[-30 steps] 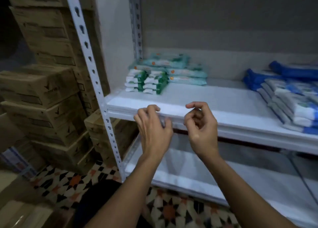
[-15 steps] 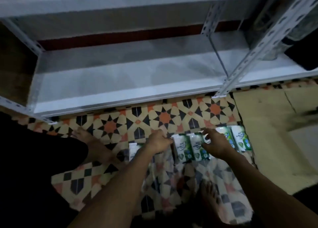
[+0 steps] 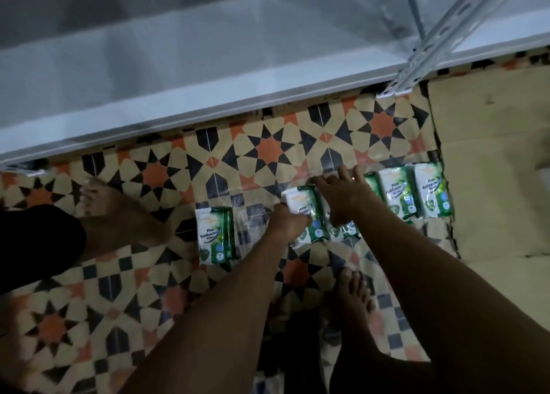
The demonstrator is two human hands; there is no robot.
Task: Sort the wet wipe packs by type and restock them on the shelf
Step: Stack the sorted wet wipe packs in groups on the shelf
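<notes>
Across the far side of the view runs the white bottom shelf, its front lip slanting down to the left, with a slotted white upright rising at the far right. Below it spreads the patterned floor of black, orange and cream stars, and a flattened cardboard sheet covers the right side. Two bare feet stand on the floor, one at the left and one near the middle. Green-and-white wet wipe packs lie in a row on the floor: one pack alone at the left, and two packs side by side at the right, against the cardboard's edge. Between them, the left hand has its grip closed on a lifted pack, thumb and fingers pinching its near half. The right hand lies with fingers spread wide and straight over more packs just beside it, touching them.
</notes>
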